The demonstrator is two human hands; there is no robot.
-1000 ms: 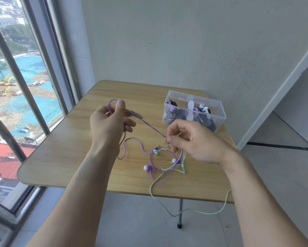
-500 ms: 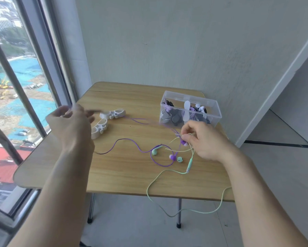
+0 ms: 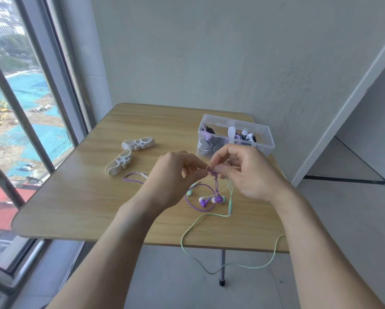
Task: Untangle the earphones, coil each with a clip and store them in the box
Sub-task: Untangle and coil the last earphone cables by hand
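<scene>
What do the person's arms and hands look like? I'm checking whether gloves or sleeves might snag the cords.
Both forearms are bare, with no sleeve in view. The left hand and right hand wear no gloves, and no rings, watch or bands show.

hidden: part of thin purple earphone cord (image 3: 200,186) behind left hand (image 3: 173,175) | knot at fingertips too small to tell

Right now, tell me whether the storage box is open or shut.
Open. The clear box has no lid on top, and coiled earphones show over its rim.
</scene>
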